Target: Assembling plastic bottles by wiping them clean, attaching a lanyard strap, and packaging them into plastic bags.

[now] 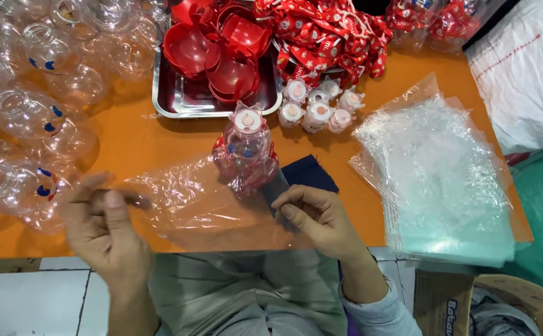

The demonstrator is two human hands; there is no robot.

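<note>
Orange table point(141, 140) | clear plastic bag point(190, 205) lies at front edge, toy bottle point(245, 149) inside | left hand point(106, 233) pinches bag mouth, right hand point(321, 218) presses its side, fingers curled | bag thin, slippery, light; hold by open rim

So the bottle point(245, 149) sits inside the plastic bag point(203, 205) mid-table, metal tray point(178, 99) behind it, stack of bags point(439, 180) off right, empty bottles point(28, 118) left.

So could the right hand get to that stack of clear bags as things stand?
Probably yes: the right hand pinches the clear bag, and the stack of clear bags lies beside it on the orange table, nothing between.
</note>
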